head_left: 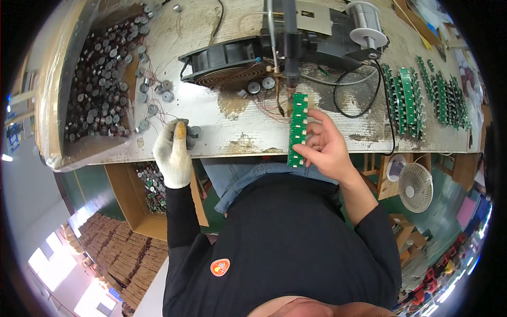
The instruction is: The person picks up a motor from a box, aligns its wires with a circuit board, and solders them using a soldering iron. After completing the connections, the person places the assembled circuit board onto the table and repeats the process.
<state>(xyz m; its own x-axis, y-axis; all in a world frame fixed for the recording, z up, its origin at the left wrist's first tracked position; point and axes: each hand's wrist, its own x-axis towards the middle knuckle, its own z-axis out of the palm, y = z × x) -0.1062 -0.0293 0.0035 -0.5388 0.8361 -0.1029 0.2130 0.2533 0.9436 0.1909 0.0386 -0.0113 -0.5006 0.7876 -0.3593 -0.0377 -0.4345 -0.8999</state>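
1. The right hand [330, 150], bare, is clamped on a long green circuit board strip [297, 129]: the thumb presses its lower end and the fingers wrap its right edge.
2. The strip stands lengthwise away from the person, its lower end past the near edge of the bench [222, 105] and its upper end just under the tip of a fixed soldering iron [290, 47].
3. The left hand [173, 153] wears a white knit glove with a yellowed fingertip and pinches a small round grey motor [194, 131] at the near edge of the bench; its fingers are closed together on it.
4. The two hands are well apart, one at each side of the person's lap.
5. More loose motors [153, 90] with thin wires lie scattered on the bench beyond the left hand, and a bin [100, 79] at the left is packed with many of them.
6. A black fan [227, 63] lies flat behind the iron, and a solder spool [365, 21] stands to its right.
7. Rows of green boards [417, 95] lie at the far right of the bench.
8. A cardboard box [142, 195] with more motors sits under the bench, and a small white fan [415, 187] stands on the floor at the right.
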